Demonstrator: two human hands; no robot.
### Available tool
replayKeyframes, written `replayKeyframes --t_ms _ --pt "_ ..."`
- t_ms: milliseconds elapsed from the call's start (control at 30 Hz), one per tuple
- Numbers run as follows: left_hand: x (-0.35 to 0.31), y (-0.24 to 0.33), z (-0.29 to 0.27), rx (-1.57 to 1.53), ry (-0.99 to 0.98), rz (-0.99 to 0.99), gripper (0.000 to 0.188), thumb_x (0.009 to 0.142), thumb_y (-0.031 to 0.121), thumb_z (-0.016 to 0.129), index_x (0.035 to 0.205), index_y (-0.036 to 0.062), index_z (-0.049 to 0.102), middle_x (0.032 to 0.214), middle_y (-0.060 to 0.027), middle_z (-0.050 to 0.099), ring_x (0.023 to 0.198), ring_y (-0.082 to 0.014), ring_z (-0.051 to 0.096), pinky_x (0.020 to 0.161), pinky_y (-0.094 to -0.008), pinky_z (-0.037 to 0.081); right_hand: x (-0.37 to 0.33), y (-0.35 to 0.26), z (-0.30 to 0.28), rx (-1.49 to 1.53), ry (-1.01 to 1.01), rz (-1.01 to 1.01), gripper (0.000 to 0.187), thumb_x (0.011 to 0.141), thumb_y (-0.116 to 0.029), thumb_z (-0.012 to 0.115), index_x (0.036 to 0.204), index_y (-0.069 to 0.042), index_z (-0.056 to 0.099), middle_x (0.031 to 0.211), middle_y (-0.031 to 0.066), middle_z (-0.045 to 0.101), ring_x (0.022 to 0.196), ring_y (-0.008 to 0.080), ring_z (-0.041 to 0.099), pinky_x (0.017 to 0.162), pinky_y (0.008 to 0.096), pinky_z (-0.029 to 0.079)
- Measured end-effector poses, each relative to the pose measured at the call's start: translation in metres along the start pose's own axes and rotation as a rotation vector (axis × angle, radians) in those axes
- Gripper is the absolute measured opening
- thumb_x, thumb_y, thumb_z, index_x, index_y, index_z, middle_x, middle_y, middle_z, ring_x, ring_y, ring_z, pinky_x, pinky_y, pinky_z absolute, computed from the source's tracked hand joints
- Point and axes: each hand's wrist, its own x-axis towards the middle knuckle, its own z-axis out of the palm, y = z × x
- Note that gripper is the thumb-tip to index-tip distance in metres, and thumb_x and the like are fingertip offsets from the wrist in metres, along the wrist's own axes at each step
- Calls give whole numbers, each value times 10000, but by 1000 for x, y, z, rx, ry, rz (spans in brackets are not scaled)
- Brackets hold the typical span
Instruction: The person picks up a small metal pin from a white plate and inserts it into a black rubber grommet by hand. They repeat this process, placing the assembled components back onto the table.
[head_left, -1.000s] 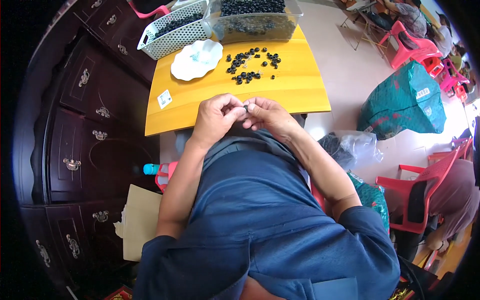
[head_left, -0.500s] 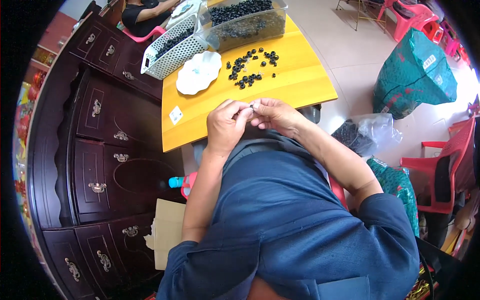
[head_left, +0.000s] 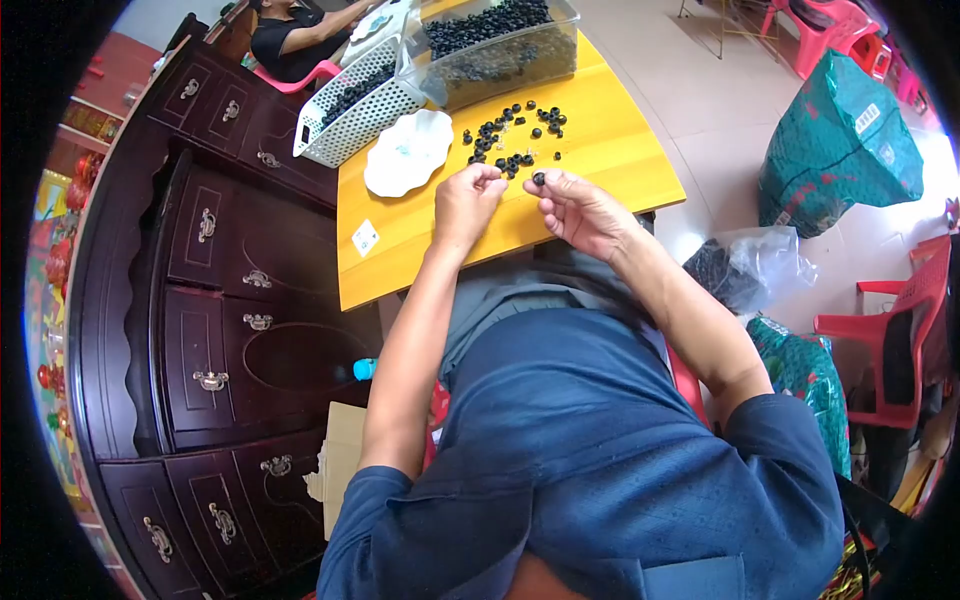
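Observation:
Between the thumb and finger of my right hand (head_left: 590,216) is a small round black plastic piece (head_left: 540,179), held above the near part of the yellow table (head_left: 610,150). My left hand (head_left: 466,210) is just to its left, apart from it, with thumb and fingertips pinched together; anything between them is too small to make out. Beyond both hands lies a loose ring of several black pieces (head_left: 487,131), with tiny clear bits among them. A white scalloped plate (head_left: 390,178) holding something small and pale stands left of these pieces.
A white perforated basket (head_left: 385,118) and a clear bin (head_left: 500,72), both with black pieces, occupy the table's far end. Dark drawers (head_left: 205,370) line the left. To the right are a green bag (head_left: 830,160) and a red chair (head_left: 880,340). Another person (head_left: 290,45) sits beyond.
My hands were together at the table's near edge. They have parted and moved forward over the table, and the black piece now shows in my right fingers.

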Motion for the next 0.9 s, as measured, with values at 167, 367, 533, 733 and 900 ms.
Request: replayKeyframes --t_ms 167,367,533,733,900 --pt "7 0 10 205 58 2 184 813 179 795 940 49 764 779 -78 738 670 -150 692 641 -297 546 2 0 -3 52 55 -20 189 930 -199 731 1095 -147 656 1100 17 729 825 60 659 758 245 533" --pt "11 8 18 331 81 36 158 797 234 778 893 107 773 798 -69 725 714 -241 700 659 -367 549 1 0 -3 82 85 -38 230 958 -180 696 1165 -100 638 1098 56 727 794 79 679 742 250 584" --pt "10 6 19 285 96 68 127 806 198 759 872 90 758 815 -92 730 706 -240 704 656 -365 549 3 2 -3 52 62 -31 239 955 -186 701 1168 -101 635 1099 52 728 790 75 679 738 244 583" --pt "-20 18 7 -53 122 55 72 862 77 736 887 15 708 772 -47 713 651 -96 662 606 -249 514 2 4 -2 24 36 -20 239 955 -198 705 1164 -105 635 1089 36 731 785 61 676 732 235 580" --pt "-46 32 -10 -397 154 5 65 853 8 734 914 -5 714 760 -25 704 596 -59 587 564 -228 480 3 8 0 -8 8 -3 221 965 -209 694 1156 -115 638 1069 21 734 777 53 670 723 228 573"
